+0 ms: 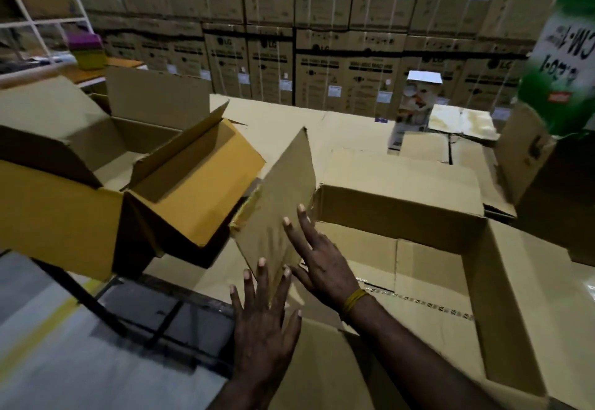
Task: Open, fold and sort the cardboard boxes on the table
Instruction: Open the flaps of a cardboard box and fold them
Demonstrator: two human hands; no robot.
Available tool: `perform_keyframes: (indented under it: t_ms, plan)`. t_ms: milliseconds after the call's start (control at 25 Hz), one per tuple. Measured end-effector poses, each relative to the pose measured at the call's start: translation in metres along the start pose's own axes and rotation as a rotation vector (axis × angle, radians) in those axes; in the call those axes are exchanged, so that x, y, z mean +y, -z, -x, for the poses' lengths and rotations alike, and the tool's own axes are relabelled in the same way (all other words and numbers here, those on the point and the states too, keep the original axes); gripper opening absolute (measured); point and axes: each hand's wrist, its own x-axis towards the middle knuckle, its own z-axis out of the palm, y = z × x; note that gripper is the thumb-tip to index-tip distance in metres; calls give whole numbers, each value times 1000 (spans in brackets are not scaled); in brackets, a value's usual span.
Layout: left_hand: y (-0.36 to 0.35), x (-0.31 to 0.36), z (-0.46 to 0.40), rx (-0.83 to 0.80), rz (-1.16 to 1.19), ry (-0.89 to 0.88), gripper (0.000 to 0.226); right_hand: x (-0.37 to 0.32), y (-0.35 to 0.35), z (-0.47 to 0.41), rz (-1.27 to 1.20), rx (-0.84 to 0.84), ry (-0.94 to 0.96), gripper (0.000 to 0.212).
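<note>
A large brown cardboard box (402,203) lies open in front of me, its flaps spread out. Its left flap (283,190) stands upright and tilted. My left hand (262,322) is spread flat with fingers apart, its fingertips at the flap's lower edge. My right hand (322,255) is also spread, its palm against the flap's inner side; a yellow band circles the wrist. Neither hand grips anything. To the left stands another open box (180,184) with yellow-brown walls and raised flaps.
Flattened cardboard (322,120) covers the table behind. A small printed carton (415,110) stands at the back right. A green and white object (560,65) hangs at the right edge. Stacked cartons (289,39) form a wall behind. A white rack (42,23) is at far left.
</note>
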Motion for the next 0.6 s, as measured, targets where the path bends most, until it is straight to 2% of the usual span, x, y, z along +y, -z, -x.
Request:
perform_keyframes:
  t_ms: [120, 320, 520, 600]
  plan:
    - [-1, -5, 0, -82, -21, 79, 74, -3, -13, 8, -33, -134, -67, 82]
    - [-9, -10, 1, -199, 84, 136, 75, -6, -21, 35, -59, -237, -251, 83]
    - [-5, -10, 2, -306, 292, 232, 92, -8, -9, 66, -31, -206, -468, 68]
    - [2, -10, -3, -333, 334, 229, 83, -5, -4, 81, -13, -139, -555, 63]
